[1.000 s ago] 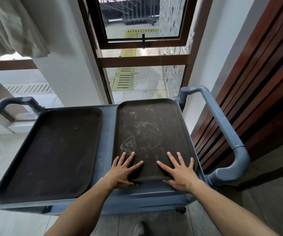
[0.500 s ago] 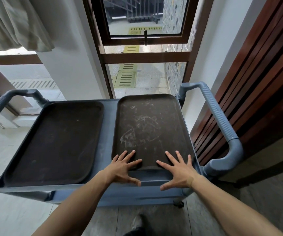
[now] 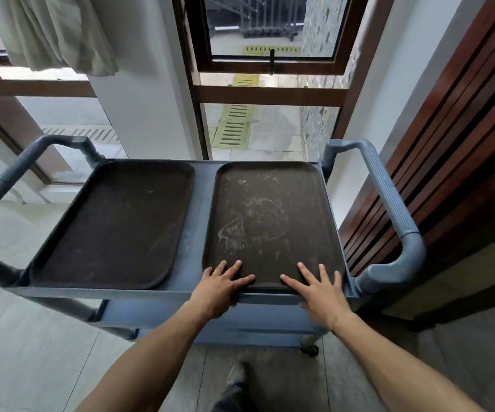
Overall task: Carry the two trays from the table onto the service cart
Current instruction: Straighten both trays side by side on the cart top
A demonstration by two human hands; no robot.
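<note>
Your left hand (image 3: 221, 288) and right hand (image 3: 320, 292) lie flat, fingers spread wide, on the near edge of the scuffed dark brown rectangular plastic tray (image 3: 271, 221), at the grey-blue plastic service cart's (image 3: 194, 221) right side. A matching brown tray (image 3: 115, 224) lies left. No writing is legible.
</note>
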